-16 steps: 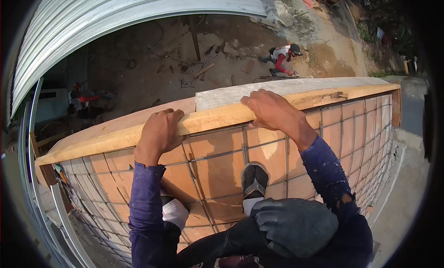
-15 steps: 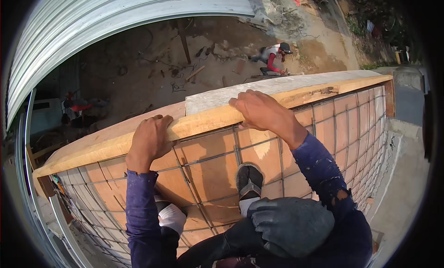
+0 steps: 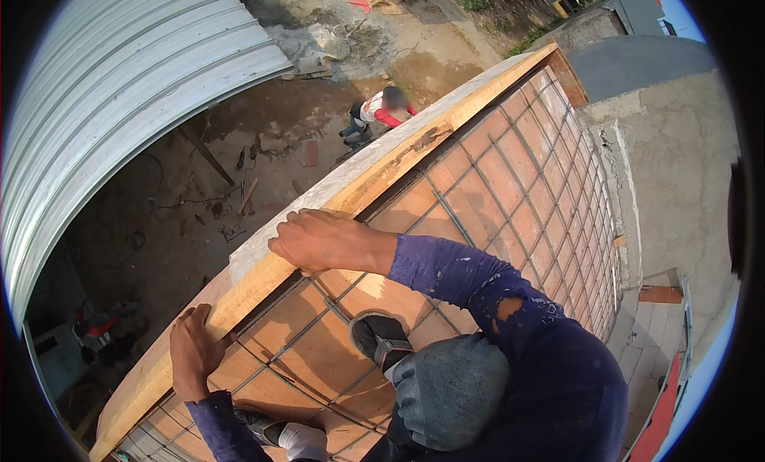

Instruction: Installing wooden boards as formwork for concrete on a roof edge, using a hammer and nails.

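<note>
A long pale timber beam [image 3: 390, 163] runs along the top edge of a formwork panel, slanting from lower left to upper right. My left hand [image 3: 194, 346] is closed over its lower left part, fingers bent across the top. Farther up, my right hand [image 3: 319, 240] also grips the beam, its thumb partly hidden below. Beneath the beam, a grid of thin steel bars [image 3: 510, 183] lies in front of plywood sheets [image 3: 550, 163]. My dark shoe [image 3: 374, 334] is on this grid, below my right hand.
A corrugated metal roof [image 3: 143, 87] curves over the left. Far below, a person [image 3: 381, 111] with red sleeves crouches on the dirt ground [image 3: 279, 135], among loose timber. A grey concrete surface [image 3: 677, 175] lies to the right; a red strip [image 3: 660, 414] stands at lower right.
The view has turned to the right and tilted, so the beam slants more steeply and more concrete shows. Both hands stay on the beam in about the same spots.
</note>
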The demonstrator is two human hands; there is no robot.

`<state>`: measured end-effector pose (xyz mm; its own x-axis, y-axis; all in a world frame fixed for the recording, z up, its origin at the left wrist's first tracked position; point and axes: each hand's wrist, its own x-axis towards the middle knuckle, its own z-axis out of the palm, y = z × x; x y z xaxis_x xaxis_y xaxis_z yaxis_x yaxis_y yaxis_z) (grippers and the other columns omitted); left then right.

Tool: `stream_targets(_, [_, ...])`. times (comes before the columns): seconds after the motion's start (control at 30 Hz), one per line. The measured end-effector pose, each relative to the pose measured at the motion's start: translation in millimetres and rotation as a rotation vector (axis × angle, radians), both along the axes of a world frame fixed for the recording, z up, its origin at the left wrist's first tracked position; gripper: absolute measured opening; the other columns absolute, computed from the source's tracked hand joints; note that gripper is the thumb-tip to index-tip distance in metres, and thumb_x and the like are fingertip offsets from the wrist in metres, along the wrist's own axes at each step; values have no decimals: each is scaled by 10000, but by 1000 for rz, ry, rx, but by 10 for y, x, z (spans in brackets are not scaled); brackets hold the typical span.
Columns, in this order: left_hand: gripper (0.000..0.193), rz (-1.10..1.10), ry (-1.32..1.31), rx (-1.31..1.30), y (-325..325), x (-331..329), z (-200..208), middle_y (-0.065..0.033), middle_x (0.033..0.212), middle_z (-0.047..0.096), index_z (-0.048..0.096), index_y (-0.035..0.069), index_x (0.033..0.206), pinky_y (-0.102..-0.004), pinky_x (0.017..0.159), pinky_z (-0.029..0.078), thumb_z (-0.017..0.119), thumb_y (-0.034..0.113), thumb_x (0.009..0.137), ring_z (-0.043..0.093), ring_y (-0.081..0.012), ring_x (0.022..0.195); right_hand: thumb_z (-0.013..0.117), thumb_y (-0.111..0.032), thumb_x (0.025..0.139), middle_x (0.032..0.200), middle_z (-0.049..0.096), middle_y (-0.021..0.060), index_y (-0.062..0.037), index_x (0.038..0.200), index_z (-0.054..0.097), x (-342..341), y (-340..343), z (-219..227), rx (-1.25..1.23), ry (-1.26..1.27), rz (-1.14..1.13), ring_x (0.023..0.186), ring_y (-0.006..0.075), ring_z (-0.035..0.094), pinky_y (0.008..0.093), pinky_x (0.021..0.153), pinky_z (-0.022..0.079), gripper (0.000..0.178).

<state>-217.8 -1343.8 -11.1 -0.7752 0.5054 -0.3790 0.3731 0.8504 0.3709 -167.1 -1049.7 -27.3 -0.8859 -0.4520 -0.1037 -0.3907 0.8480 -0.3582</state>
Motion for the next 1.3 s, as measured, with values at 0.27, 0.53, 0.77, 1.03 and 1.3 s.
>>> stream_targets(0.27, [472, -48, 44, -35, 125, 2, 56, -215, 938, 660, 654, -24, 920, -426, 796, 495, 857, 165, 538, 631, -385, 903, 734, -160, 681, 906, 587, 144, -14, 893, 596, 46, 58, -60, -38, -9, -49, 962, 336, 598, 412, 848, 498, 292])
stream_targets(0.53, [493, -57, 13, -5, 35, -44, 24, -222, 962, 665, 660, -33, 955, -414, 814, 497, 846, 174, 548, 636, -382, 911, 736, -133, 653, 882, 606, 152, -1, 837, 615, -28, 45, 60, -32, -114, -32, 935, 334, 605, 410, 830, 499, 256])
stream_targets(0.77, [511, -59, -11, -83, 59, -60, 100, -225, 978, 665, 663, -23, 987, -418, 827, 495, 837, 203, 563, 634, -387, 922, 779, -54, 564, 851, 672, 200, 36, 786, 701, -114, -28, 15, -67, -103, -62, 847, 362, 674, 432, 707, 537, 253])
stream_targets(1.03, [512, -205, -59, -177, 164, -59, -56, -244, 997, 653, 620, -6, 1032, -440, 831, 499, 814, 173, 594, 623, -401, 954, 740, -42, 587, 879, 675, 217, 41, 817, 699, -181, -51, -262, 62, -327, -29, 844, 362, 682, 421, 678, 545, 248])
stream_targets(1.3, [528, -180, -135, -147, 31, -60, -147, -250, 1052, 640, 611, -40, 1065, -432, 875, 492, 789, 162, 610, 606, -405, 1014, 727, -13, 531, 898, 692, 208, 34, 757, 722, -183, -78, -344, 9, -326, 73, 790, 330, 698, 396, 626, 547, 231])
